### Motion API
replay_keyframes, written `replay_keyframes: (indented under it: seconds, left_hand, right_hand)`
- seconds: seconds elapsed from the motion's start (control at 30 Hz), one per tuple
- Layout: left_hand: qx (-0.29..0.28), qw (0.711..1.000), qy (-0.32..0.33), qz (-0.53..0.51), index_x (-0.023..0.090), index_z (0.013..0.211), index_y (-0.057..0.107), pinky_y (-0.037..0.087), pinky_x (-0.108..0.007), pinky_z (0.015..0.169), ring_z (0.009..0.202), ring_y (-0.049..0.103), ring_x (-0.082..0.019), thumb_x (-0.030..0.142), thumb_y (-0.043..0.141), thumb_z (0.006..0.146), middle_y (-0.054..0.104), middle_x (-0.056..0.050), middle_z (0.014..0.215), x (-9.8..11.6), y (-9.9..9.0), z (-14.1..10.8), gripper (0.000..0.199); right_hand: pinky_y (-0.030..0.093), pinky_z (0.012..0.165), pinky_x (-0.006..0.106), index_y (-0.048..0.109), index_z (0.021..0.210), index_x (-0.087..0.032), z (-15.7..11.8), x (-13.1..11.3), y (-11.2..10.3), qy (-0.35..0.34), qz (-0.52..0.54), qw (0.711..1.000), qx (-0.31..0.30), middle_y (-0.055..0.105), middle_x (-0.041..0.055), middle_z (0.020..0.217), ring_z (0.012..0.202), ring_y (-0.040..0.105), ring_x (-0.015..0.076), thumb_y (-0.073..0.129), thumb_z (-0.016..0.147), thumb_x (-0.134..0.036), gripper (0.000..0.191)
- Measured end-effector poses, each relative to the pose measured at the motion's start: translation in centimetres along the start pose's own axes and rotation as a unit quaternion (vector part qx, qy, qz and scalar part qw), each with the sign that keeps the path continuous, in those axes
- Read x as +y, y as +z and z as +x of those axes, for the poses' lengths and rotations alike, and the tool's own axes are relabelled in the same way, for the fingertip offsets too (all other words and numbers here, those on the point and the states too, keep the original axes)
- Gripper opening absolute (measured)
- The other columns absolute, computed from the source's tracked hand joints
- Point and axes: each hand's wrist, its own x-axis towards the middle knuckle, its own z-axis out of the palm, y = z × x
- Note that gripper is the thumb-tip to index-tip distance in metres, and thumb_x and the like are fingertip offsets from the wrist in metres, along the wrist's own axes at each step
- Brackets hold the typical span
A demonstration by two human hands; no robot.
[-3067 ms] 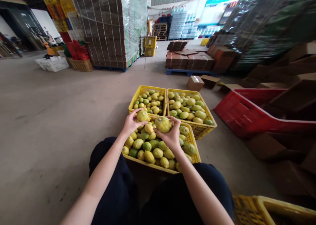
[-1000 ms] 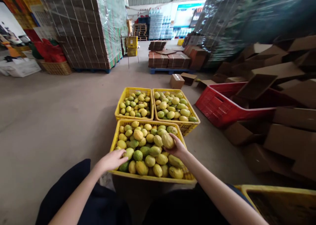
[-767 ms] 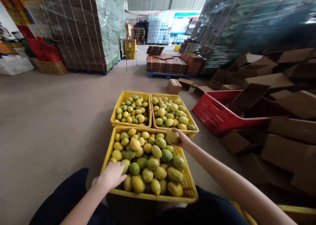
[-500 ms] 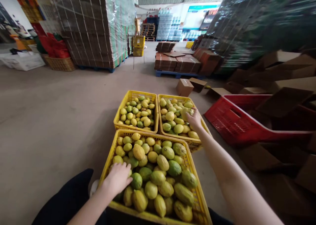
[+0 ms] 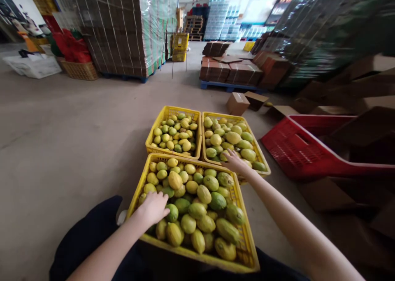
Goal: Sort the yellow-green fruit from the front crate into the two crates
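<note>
Yellow-green lemons fill the near yellow crate (image 5: 142, 166), which is the closest of three. My left hand (image 5: 154, 207) rests on the lemons at its left side, fingers curled by a green lemon (image 5: 172, 212); what lies under the fingers is hidden. Beyond it stand the back left crate (image 5: 149, 140), with smaller lemons, and the back right crate (image 5: 266, 166), with larger ones. Over the near edge of the back right crate, my right hand (image 5: 234, 162) has its fingers apart and holds nothing. A large pale lemon (image 5: 233, 138) lies just beyond that hand.
A red crate (image 5: 286, 149) stands at the right among cardboard boxes (image 5: 327, 194). Behind the yellow crates are a small carton (image 5: 238, 104) and a blue pallet (image 5: 228, 86) with stacked cardboard. Wrapped stacks (image 5: 114, 30) rise at the left and right.
My right hand has let go of the large pale lemon, which now lies in the back right crate, and has drawn back toward the near crate. The view has tilted down slightly.
</note>
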Motion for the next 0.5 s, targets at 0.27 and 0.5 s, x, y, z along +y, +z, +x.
replay_keyframes:
  seconds: [0.27, 0.5]
  left_hand:
    - [0.023, 0.998, 0.052, 0.029, 0.008, 0.13, 0.057, 0.048, -0.046, 0.096, 0.113, 0.062, -0.035, 0.038, 0.043, 0.094, 0.064, -0.02, 0.126, 0.8, 0.4, -1.8, 0.049]
    - [-0.071, 0.984, 0.161, -0.031, 0.023, 0.136, 0.055, 0.045, -0.035, 0.097, 0.12, 0.06, -0.028, 0.05, 0.048, 0.089, 0.061, -0.01, 0.135, 0.6, 2.1, -3.6, 0.054]
  right_hand:
    - [0.043, 0.106, 0.037, 0.06, 0.131, -0.018, -12.7, -2.8, -2.3, -0.07, 0.006, 0.991, -0.113, 0.057, 0.0151, 0.14, 0.127, 0.056, 0.0294, 0.058, 0.087, -0.026, 0.045]
    - [0.046, 0.103, 0.041, 0.056, 0.136, -0.009, -22.9, -6.4, -2.9, -0.081, 0.035, 0.99, -0.112, 0.061, 0.0215, 0.134, 0.121, 0.061, 0.0326, 0.053, 0.09, -0.034, 0.053]
